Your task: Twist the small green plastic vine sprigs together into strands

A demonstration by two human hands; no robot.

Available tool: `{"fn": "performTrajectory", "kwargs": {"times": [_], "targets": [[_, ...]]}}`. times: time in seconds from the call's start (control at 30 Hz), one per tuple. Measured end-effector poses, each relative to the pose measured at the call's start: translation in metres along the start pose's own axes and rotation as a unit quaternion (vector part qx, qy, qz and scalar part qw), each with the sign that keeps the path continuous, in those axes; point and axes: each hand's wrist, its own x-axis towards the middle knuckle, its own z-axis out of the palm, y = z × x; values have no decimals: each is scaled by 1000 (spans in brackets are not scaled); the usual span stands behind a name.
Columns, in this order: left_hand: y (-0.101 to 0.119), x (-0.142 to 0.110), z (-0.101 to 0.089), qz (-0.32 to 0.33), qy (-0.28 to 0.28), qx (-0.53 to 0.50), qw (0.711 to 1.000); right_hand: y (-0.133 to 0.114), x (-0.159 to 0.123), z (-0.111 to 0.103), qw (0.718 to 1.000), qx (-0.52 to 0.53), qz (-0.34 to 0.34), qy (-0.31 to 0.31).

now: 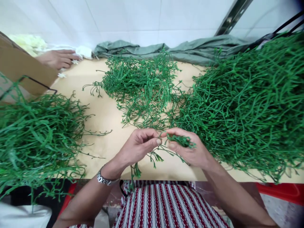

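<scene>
Just below the frame's centre, my right hand (190,150) holds a small green bunch (181,140), partly hidden by my fingers; my left hand (142,144) pinches a thin stem (161,134), its ends unclear. The right edge cuts off a large pile (251,110); upper left, another person's hand (57,58) shows behind a cardboard box (30,68).

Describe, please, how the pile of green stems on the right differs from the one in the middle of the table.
The right pile is much larger than the middle pile. The right pile is heaped thick and dense, while the middle pile is sparser, with tabletop showing through in places. Both are green and tangled.
</scene>
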Motion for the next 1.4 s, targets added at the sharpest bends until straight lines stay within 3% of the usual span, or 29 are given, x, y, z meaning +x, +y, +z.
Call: {"fn": "performTrajectory", "kwargs": {"times": [0.17, 0.3, 0.5, 0.73, 0.8, 0.93, 0.97, 1.1, 1.17, 1.27, 1.33, 1.4], "targets": [[-12, -2, 6, 3, 103, -56, 993, 19, 0, 23, 1000, 2, 11, -2], [-13, -2, 11, -1, 104, -80, 991, 22, -2, 27, 1000, 14, 8, -9], [-17, 1, 14, 7, 94, -103, 990, 22, -5, 30, 999, -2, 31, 30], [-17, -1, 16, 40, 123, -11, 991, 16, -6, 18, 996, -83, -33, -15], [-13, -1, 11, 52, 163, 5, 985, 11, -9, 15, 993, -92, -50, -46], [-3, -1, -7, 116, 327, -37, 937, 1, -19, 11, 985, -75, -90, -124], [0, -2, -10, 114, 334, -42, 935, 0, -22, 10, 985, -72, -89, -125], [7, -8, -14, 35, 203, -47, 977, -6, -30, -5, 993, -53, -47, -93], [10, -13, -13, 35, 190, -77, 978, -10, -33, -19, 997, -44, -23, -65], [13, -19, -16, 19, 203, -107, 973, -17, -36, -43, 993, -114, -3, 39], [14, -20, -18, 5, 209, -110, 972, -22, -33, -56, 966, -225, -22, 126], [14, -18, -18, -9, 210, -109, 971, -23, -25, -65, 906, -370, -52, 197]]}}
